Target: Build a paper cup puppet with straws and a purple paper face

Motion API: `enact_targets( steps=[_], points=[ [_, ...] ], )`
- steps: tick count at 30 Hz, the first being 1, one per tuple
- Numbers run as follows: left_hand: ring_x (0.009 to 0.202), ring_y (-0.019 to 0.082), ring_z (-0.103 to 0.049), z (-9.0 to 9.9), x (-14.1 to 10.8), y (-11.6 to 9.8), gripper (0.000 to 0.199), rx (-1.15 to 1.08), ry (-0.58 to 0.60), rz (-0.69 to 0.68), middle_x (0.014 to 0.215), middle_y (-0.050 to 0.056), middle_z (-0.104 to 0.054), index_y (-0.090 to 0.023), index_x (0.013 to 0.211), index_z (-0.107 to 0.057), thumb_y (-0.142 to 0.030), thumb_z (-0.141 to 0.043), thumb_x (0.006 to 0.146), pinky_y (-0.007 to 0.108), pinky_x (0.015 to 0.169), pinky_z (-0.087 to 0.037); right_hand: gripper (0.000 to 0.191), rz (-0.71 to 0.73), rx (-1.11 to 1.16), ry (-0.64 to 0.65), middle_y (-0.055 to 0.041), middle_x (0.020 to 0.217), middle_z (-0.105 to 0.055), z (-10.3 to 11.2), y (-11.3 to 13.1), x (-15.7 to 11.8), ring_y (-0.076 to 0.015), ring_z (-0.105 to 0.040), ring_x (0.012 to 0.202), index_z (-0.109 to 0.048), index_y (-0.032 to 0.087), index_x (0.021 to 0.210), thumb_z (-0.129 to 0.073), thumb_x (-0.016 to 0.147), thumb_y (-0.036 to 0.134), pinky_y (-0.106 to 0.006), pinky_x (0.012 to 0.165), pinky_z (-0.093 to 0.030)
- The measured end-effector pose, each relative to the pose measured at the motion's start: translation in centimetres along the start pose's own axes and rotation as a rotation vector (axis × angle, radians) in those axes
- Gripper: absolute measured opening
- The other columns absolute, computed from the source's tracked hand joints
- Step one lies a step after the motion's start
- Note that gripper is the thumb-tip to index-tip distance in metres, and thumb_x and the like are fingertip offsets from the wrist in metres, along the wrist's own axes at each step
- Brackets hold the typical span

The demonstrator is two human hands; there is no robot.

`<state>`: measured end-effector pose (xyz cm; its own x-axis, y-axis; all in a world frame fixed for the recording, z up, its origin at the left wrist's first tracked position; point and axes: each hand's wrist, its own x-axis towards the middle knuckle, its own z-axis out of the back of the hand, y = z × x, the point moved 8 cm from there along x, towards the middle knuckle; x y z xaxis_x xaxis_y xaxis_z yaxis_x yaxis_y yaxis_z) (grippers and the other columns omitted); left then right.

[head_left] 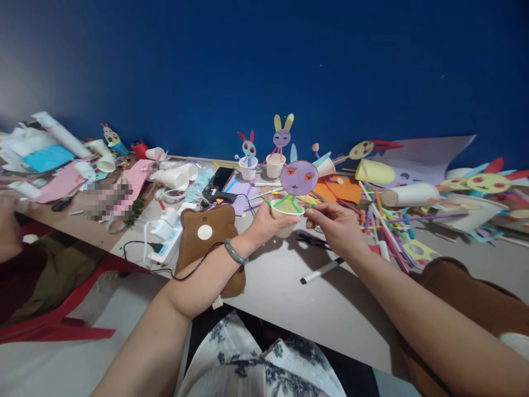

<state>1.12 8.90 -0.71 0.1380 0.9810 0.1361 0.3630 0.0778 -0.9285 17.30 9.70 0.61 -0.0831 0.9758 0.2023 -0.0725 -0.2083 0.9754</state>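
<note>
A white paper cup [285, 208] is gripped in my left hand [266, 225], thumb along its front, just above the table. Green strips rise out of the cup to a round purple paper face [299, 177] with orange eyes and a small drawn mouth. At the cup's right rim, my right hand [334, 225] is closed in a pinch; whatever sits between those fingertips is too small to make out. Below the hands lie a black-and-white marker [321, 271] and dark scissors [313, 240], partly covered by my right hand.
Two finished-looking rabbit cups [275, 163] stand at the back by the blue wall. Left are a brown cushion [209, 248], a power strip [168, 245] and a black glue gun [223, 196]. Colored sticks [390, 234] and more paper figures crowd the right. Another person's hand [8, 229] shows far left.
</note>
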Motion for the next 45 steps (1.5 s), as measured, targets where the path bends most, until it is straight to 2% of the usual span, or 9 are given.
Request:
enact_targets(
  steps=[6, 11, 19, 27, 34, 37, 39, 42, 45],
  points=[
    [0.099, 0.020, -0.068, 0.1, 0.1, 0.0, 0.069, 0.035, -0.001, -0.010, 0.108, 0.008, -0.072, -0.018, 0.118, -0.058, -0.035, -0.093, 0.061, 0.038, 0.097, -0.050, 0.036, 0.044, -0.104, 0.023, -0.0006, 0.056, -0.066, -0.3, 1.3, -0.4, -0.0139, -0.058, 0.051, -0.069, 0.022, 0.071, -0.080, 0.078, 0.056, -0.030, 0.056, -0.052],
    [0.098, 0.020, -0.068, 0.4, -0.2, 0.0, 0.075, 0.050, -0.041, 0.020, 0.109, 0.008, -0.072, -0.019, 0.123, -0.056, -0.037, -0.094, 0.061, 0.039, 0.095, -0.051, 0.038, 0.049, -0.095, 0.013, -0.0007, 0.056, -0.067, -0.3, 1.2, -0.5, -0.0143, -0.060, 0.051, -0.067, 0.022, 0.070, -0.080, 0.077, 0.057, -0.030, 0.056, -0.053],
    [0.102, 0.022, -0.068, 0.2, -0.5, -0.8, 0.076, 0.079, -0.052, 0.041, 0.110, 0.009, -0.072, -0.020, 0.125, -0.054, -0.039, -0.093, 0.062, 0.043, 0.100, -0.049, 0.040, 0.035, -0.080, -0.038, -0.0017, 0.057, -0.068, 0.0, 0.8, -0.6, -0.0161, -0.063, 0.050, -0.068, 0.022, 0.074, -0.082, 0.074, 0.059, -0.031, 0.056, -0.055],
    [0.107, 0.023, -0.066, -0.1, -0.4, -0.8, 0.081, 0.133, 0.021, -0.007, 0.115, 0.009, -0.069, -0.020, 0.131, -0.052, -0.045, -0.091, 0.065, 0.045, 0.105, -0.048, 0.044, 0.122, -0.150, 0.016, -0.0016, 0.060, -0.069, 0.1, 1.1, -0.3, -0.0164, -0.065, 0.053, -0.067, 0.021, 0.079, -0.076, 0.078, 0.064, -0.031, 0.056, -0.055],
    [0.112, 0.024, -0.066, -0.1, -0.1, -0.5, 0.091, 0.166, 0.083, -0.034, 0.120, 0.010, -0.067, -0.021, 0.137, -0.045, -0.051, -0.091, 0.063, 0.049, 0.108, -0.047, 0.035, 0.183, -0.186, -0.013, -0.0006, 0.061, -0.068, 0.1, 2.0, -0.5, -0.0161, -0.066, 0.053, -0.069, 0.022, 0.078, -0.077, 0.081, 0.056, -0.029, 0.055, -0.057],
    [0.115, 0.025, -0.066, -0.1, -0.2, -0.6, 0.091, 0.145, 0.087, -0.038, 0.123, 0.011, -0.066, -0.021, 0.136, -0.045, -0.052, -0.091, 0.063, 0.047, 0.109, -0.047, 0.032, 0.198, -0.138, -0.014, -0.0007, 0.068, -0.068, 0.1, 2.0, -0.4, -0.0153, -0.066, 0.052, -0.070, 0.023, 0.080, -0.080, 0.080, 0.053, -0.031, 0.054, -0.059],
    [0.114, 0.025, -0.066, 0.0, -0.1, -0.8, 0.090, 0.139, 0.074, -0.036, 0.122, 0.011, -0.067, -0.021, 0.135, -0.047, -0.051, -0.091, 0.063, 0.046, 0.106, -0.048, 0.030, 0.228, -0.101, -0.013, -0.0021, 0.079, -0.070, 0.2, 2.1, -0.3, -0.0141, -0.066, 0.054, -0.072, 0.023, 0.083, -0.081, 0.079, 0.051, -0.032, 0.055, -0.061],
    [0.111, 0.025, -0.067, 0.1, 0.0, -1.2, 0.081, 0.132, 0.057, -0.030, 0.120, 0.011, -0.069, -0.020, 0.129, -0.054, -0.050, -0.091, 0.063, 0.045, 0.104, -0.049, 0.025, 0.271, -0.081, -0.011, -0.0047, 0.095, -0.068, 0.2, 2.4, -0.3, -0.0142, -0.067, 0.063, -0.075, 0.024, 0.085, -0.082, 0.079, 0.047, -0.033, 0.058, -0.065],
    [0.110, 0.025, -0.067, -0.2, 0.3, -1.5, 0.073, 0.084, 0.090, -0.037, 0.118, 0.010, -0.072, -0.020, 0.123, -0.061, -0.050, -0.090, 0.064, 0.044, 0.105, -0.049, 0.022, 0.287, -0.088, -0.011, -0.0067, 0.101, -0.067, 0.1, 2.5, -0.4, -0.0179, -0.070, 0.076, -0.076, 0.025, 0.088, -0.081, 0.080, 0.045, -0.034, 0.060, -0.066]
  ],
)
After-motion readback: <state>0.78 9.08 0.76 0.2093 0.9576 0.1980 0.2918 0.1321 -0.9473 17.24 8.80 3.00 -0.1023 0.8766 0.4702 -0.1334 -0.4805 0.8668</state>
